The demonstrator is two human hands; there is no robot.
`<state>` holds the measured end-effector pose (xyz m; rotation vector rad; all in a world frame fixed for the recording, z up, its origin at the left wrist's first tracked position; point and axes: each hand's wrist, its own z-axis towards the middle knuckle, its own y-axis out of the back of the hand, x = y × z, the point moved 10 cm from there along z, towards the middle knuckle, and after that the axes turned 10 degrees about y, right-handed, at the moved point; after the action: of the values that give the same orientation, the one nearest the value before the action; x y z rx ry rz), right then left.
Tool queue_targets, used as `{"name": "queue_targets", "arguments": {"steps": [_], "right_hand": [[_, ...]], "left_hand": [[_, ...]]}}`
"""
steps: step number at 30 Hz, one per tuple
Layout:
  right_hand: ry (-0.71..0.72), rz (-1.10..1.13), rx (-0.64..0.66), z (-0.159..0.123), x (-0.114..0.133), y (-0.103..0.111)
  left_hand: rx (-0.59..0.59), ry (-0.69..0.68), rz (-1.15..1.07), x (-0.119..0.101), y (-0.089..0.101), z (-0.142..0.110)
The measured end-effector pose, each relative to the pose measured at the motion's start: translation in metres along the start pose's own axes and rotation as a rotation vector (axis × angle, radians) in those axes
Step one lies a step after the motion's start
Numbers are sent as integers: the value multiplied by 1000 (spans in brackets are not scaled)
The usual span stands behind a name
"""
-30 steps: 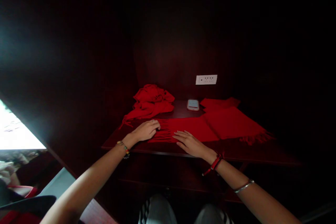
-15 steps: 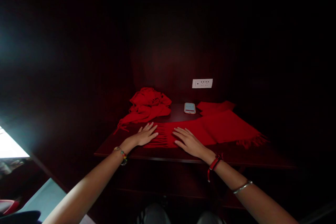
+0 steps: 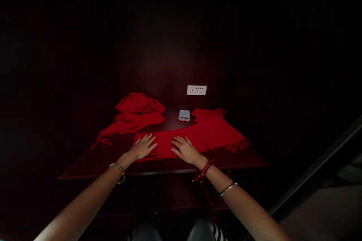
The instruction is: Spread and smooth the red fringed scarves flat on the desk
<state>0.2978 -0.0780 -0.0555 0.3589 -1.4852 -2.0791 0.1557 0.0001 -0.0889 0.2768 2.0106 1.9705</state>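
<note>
The fingers (image 3: pixel 146 140) of the left hand (image 3: pixel 141 148) are spread wide and laid flat over the fringed end of the red scarf (image 3: pixel 165 141). The fingers (image 3: pixel 178 144) of the right hand (image 3: pixel 186 151) are held flat and slightly parted on the same cloth. Nothing is gripped by either hand; a bare stretch of the scarf is seen between them.

Both hands are placed in front of the phone (image 3: pixel 184 115), the left one off to its left and the right one almost directly before it. From the left hand, the scarf is spread past the front of the phone to its right, where another fringed end is seen beside a folded red part (image 3: pixel 207 114). To the left of the phone, a crumpled red pile (image 3: pixel 138 107) is heaped. Behind and slightly right of the phone, a white socket plate (image 3: pixel 197 90) is mounted on the dark wall (image 3: pixel 169 71). The phone and cloths are carried by the dark table (image 3: pixel 85 163).
</note>
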Motion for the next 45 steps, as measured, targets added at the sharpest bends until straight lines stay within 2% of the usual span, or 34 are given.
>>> {"name": "queue_targets", "arguments": {"steps": [2,4,8,11,14,17,20,22,25,27,29,32,35,41,45], "right_hand": [[-28,-33,-29,-10,-20,16],[-112,-83,-72,-24,-53,38],[-321,-172,-153,-59,-130,81],[-465,-177,-147,-82,-175,94],[-561,-174,-114,-98,-192,94],[-455,-132,-89,-89,-167,83],[-178,-24,-46,-58,-106,64],[29,47,15,-34,-55,46],[216,65,65,-3,9,26],[287,43,109,14,41,15],[325,-5,154,25,64,7],[353,-116,183,31,82,4],[386,-201,197,29,89,4],[421,-322,220,19,91,1],[381,-342,204,16,87,1]], "left_hand": [[4,20,-4,1,4,3],[-14,24,-7,-5,12,6],[-35,-21,-6,-41,22,11],[40,-47,12,-69,11,13],[71,-48,28,-80,-1,14],[70,-76,5,-78,-3,16],[50,-82,-25,-62,3,19],[6,-16,-22,-39,12,23],[17,140,4,6,17,28],[74,179,32,28,13,28],[103,148,60,37,11,27],[76,80,94,35,16,30],[43,15,56,25,26,42],[169,-42,-80,19,29,76],[190,-107,-167,5,28,89]]}}
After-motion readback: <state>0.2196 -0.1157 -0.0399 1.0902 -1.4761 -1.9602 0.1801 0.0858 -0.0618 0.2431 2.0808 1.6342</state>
